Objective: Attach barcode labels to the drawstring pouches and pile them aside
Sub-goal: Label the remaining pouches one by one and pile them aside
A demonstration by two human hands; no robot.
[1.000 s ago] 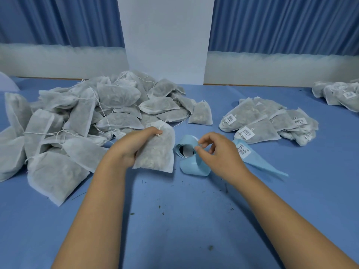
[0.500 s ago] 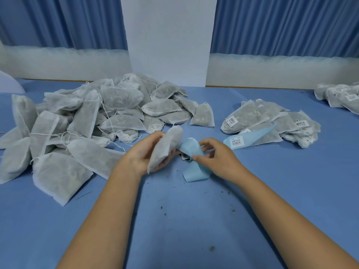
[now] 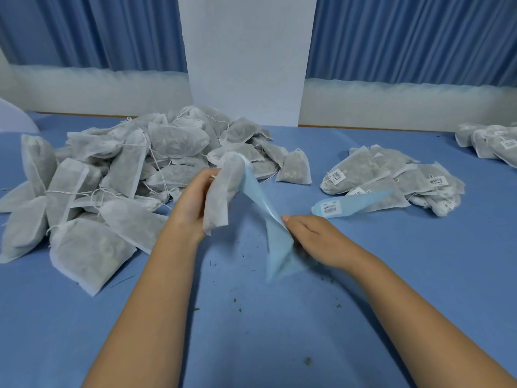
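While my left hand [image 3: 193, 203] grips one grey drawstring pouch [image 3: 221, 197] upright and clear of the counter [image 3: 251, 331], its fingers are curled round the pouch's far side and mostly hidden behind the fabric. A pale blue backing strip [image 3: 260, 200] runs from behind the top of that pouch down to my right hand [image 3: 316, 239], which pinches it, thumb [image 3: 286, 219] on the near edge and the other fingers tucked behind. Below the pinch the strip is blurred, so I cannot tell how it ends.

Just right of my right hand a flat length of blue strip carries a barcode label [image 3: 330, 209], its far end touching the labelled pile [image 3: 391, 177]; whether it joins the piece I hold is hidden by the hand. A big heap of unlabelled pouches [image 3: 126, 175] fills the left of the counter, and a few more labelled ones [image 3: 492, 141] sit at the far right edge. Dark crumbs dot the blue cloth between my forearms. Blue curtains [image 3: 405, 37] and a white panel [image 3: 246, 60] stand behind.
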